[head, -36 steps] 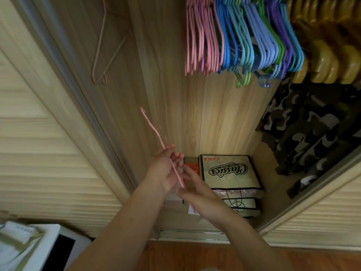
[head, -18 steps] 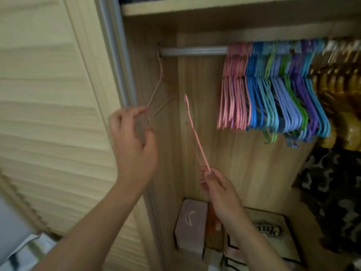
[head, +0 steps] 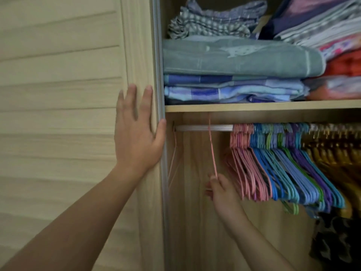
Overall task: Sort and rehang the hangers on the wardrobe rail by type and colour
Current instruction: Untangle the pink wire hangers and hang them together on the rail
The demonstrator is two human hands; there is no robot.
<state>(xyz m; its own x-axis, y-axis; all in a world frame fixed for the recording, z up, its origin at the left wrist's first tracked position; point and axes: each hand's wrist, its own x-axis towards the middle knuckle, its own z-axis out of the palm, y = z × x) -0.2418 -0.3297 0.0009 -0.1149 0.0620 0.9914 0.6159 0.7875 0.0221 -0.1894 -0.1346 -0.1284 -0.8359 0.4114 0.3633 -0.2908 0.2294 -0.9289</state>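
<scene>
A pale slatted door stands left of a wooden wardrobe; folded linens are stacked on its shelf in dim light.

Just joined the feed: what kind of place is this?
Most likely a home bedroom wardrobe: a rail packed with coloured hangers, folded linens on the shelf above, and a slatted door.

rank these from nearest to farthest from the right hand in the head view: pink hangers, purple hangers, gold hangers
From the right hand:
1. pink hangers, just to its right
2. purple hangers, mid-rail
3. gold hangers, far right end
</scene>
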